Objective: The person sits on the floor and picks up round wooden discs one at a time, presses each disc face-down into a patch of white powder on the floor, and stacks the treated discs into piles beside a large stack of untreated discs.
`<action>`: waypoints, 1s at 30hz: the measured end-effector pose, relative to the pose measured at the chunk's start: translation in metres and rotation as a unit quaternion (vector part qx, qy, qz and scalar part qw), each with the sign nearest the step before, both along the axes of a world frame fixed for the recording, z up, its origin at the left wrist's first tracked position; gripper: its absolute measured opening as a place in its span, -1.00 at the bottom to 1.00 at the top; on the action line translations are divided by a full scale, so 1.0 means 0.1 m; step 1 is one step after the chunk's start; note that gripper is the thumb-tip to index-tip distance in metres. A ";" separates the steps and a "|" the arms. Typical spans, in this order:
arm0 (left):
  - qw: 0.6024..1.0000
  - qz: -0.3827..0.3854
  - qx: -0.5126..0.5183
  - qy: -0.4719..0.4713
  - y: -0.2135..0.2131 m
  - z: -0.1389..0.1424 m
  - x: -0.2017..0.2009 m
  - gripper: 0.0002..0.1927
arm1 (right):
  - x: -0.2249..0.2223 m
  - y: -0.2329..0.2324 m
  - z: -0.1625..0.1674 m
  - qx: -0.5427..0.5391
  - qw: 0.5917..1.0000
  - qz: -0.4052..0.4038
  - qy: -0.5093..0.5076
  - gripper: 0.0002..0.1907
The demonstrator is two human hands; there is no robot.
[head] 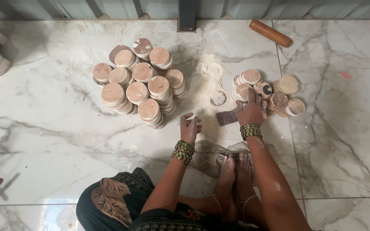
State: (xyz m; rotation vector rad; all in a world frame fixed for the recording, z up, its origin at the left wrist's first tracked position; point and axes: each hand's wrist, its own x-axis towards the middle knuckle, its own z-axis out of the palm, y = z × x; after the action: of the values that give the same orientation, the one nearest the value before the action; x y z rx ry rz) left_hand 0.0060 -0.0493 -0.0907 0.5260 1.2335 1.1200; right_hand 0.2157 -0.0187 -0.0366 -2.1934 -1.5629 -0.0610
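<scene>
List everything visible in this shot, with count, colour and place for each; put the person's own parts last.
Stacked wooden discs: about a dozen stacks, pale tan, left of centre on the floor.
Loose wooden discs: a smaller pile, tan, some with dark marks, right of centre.
Sawdust: one pale patch, between the two groups.
Sanding block: one, dark brown, beside the right hand.
Small round disc: one, grey, on the sawdust.
Wooden handle: one, orange-brown, top right.
Marble floor: white with grey veins.
Cloth: one, dusty grey, under the feet.
Left hand: empty, fingers curled, bangles on wrist.
Right hand: resting on the loose discs; grip unclear.
Feet: two, bare, anklets.
</scene>
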 end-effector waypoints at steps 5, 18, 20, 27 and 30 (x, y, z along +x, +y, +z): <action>1.000 -0.005 -0.006 0.008 -0.01 0.01 0.01 -0.59 | -0.09 -0.07 -0.07 0.067 0.994 -0.023 0.087 -0.09; 1.000 0.011 -0.013 -0.015 0.03 -0.02 -0.02 -0.59 | -0.15 0.11 -0.04 -0.016 0.996 -0.061 0.056 0.06; 1.000 0.012 -0.015 -0.017 0.03 -0.02 -0.02 -0.59 | -0.17 0.13 -0.04 0.004 0.997 -0.055 0.057 0.04; 0.999 0.015 -0.013 -0.027 0.03 -0.01 -0.02 -0.58 | -0.20 0.16 -0.03 -0.016 0.997 -0.063 0.035 0.02; 0.999 0.018 -0.002 -0.036 0.04 0.02 0.01 -0.60 | -0.18 0.15 0.00 -0.012 0.998 -0.063 0.018 0.02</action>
State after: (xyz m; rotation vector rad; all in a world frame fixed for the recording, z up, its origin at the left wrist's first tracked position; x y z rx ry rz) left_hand 0.0071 -0.0450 -0.0891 0.4568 1.1865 1.1568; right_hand 0.1975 -0.0036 -0.0363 -2.2973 -1.4124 -0.0421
